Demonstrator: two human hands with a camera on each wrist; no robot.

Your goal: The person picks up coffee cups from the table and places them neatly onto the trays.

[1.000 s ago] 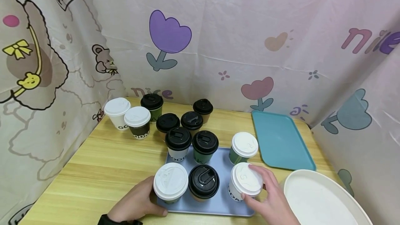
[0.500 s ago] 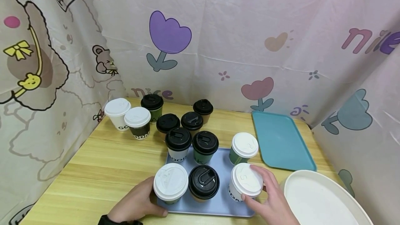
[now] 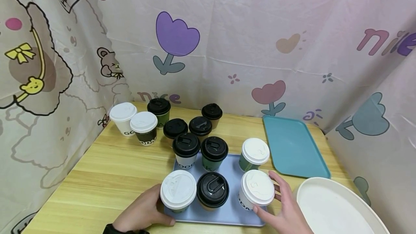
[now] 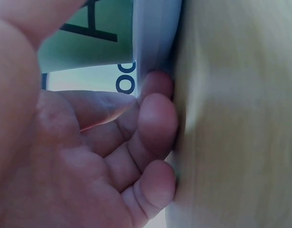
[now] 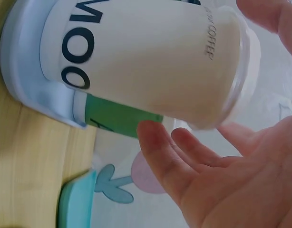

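A blue-grey tray (image 3: 232, 210) carries several lidded paper coffee cups. At its front left corner my left hand (image 3: 143, 207) grips the edge, thumb along the front; in the left wrist view curled fingers (image 4: 158, 121) lie against the tray's side. Beside that hand stands a white-lidded green cup (image 3: 178, 189). My right hand (image 3: 284, 208) is spread around a white cup with a white lid (image 3: 258, 187) at the front right. In the right wrist view this white cup (image 5: 150, 61) sits upright on the tray, with gaps between it and the fingers. A black-lidded cup (image 3: 212, 190) stands between.
Behind the tray stand several more cups, with black lids (image 3: 200, 126) and white lids (image 3: 143, 122). A teal tray (image 3: 295, 147) lies at the back right, and a large cream-coloured round container (image 3: 338, 205) is at the front right. A patterned curtain (image 3: 221, 39) encloses the table.
My right hand has loosened from the white cup at the front right, its fingers spreading away to the right. That cup stays in place, and my left hand has not moved.
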